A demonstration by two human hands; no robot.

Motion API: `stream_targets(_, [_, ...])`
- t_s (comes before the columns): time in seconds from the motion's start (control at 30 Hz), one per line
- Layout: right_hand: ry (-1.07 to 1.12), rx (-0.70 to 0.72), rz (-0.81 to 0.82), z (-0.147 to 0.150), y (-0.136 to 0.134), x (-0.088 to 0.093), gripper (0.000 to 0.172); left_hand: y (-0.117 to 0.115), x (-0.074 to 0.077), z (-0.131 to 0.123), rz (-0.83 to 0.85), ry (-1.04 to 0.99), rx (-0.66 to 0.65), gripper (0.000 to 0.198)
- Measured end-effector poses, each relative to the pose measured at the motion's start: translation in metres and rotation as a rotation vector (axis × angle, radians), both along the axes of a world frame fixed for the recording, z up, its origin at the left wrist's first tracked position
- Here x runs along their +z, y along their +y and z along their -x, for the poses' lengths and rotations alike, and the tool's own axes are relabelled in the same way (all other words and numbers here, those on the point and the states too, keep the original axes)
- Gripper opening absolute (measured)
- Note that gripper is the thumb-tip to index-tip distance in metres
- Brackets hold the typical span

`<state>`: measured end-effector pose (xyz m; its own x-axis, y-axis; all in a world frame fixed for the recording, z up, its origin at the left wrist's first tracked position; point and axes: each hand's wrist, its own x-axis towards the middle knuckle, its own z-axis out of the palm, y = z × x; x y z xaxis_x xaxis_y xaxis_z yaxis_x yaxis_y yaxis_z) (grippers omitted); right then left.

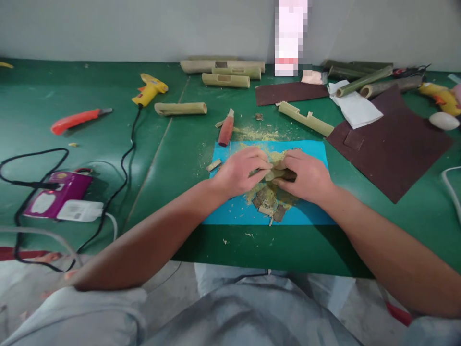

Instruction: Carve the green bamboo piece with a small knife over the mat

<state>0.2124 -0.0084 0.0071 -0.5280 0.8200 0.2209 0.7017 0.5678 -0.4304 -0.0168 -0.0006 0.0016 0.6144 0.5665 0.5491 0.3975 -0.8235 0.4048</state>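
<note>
Over a blue sheet (223, 211), my left hand (242, 172) and my right hand (307, 174) meet, fingers bent and closed. Between them is a small bamboo piece (274, 175), partly covered by the fingers; both hands grip it. Under and around the hands lie yellowish shavings (264, 192) and several cut bamboo chips (279, 213). A single chip (213, 165) rests by the sheet's left edge. Just beyond my left hand, a red-handled knife (226, 129) lies with its blade pointing away.
Bamboo tubes (225, 80) lie at the back, and a notched tube (306, 119) beyond my right hand. Brown sandpaper (389, 149) and white paper (355, 108) are on the right. Leftward lie a yellow glue gun (148, 90), a red cutter (77, 121) and a purple power strip (59, 194) with cords.
</note>
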Motion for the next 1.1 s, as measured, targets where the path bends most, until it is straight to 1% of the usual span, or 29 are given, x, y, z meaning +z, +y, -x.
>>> stream_targets(0.13, [-0.014, 0.001, 0.009, -0.0001, 0.0000, -0.0002, 0.014, -0.0003, 0.0011, 0.0007, 0.005, 0.036, -0.032, 0.014])
stream_targets(0.3, [-0.020, 0.007, -0.007, 0.0001, 0.0008, -0.0003, 0.016, 0.0017, 0.0020, 0.0027, 0.009, 0.002, 0.022, 0.012])
stream_targets(0.37, [-0.030, 0.002, 0.000, 0.0003, 0.0010, 0.0000, 0.018, 0.0000, 0.0021, 0.0032, 0.030, -0.002, 0.006, 0.012])
stream_targets(0.47, [-0.025, 0.003, 0.007, 0.0007, 0.0008, 0.0006, 0.016, -0.0031, 0.0020, 0.0028, 0.024, -0.001, -0.034, 0.011])
stream_targets(0.6, [-0.018, -0.008, 0.008, 0.0010, 0.0004, 0.0007, 0.015, -0.0038, 0.0017, 0.0016, 0.007, -0.016, -0.001, 0.012])
stream_targets(0.73, [-0.021, -0.005, 0.012, 0.0010, 0.0005, 0.0006, 0.016, -0.0040, 0.0013, 0.0009, -0.019, 0.022, -0.029, 0.013])
stream_targets(0.9, [-0.022, -0.004, 0.011, 0.0010, 0.0011, 0.0016, 0.015, -0.0037, 0.0010, 0.0005, -0.034, 0.002, 0.021, 0.012])
stream_targets(1.03, [-0.026, -0.009, 0.031, 0.0007, 0.0010, 0.0029, 0.015, -0.0039, 0.0012, 0.0006, -0.021, 0.034, -0.034, 0.014])
stream_targets(1.1, [-0.026, -0.007, 0.038, 0.0008, 0.0011, 0.0031, 0.015, -0.0017, 0.0011, 0.0014, -0.023, 0.051, -0.033, 0.014])
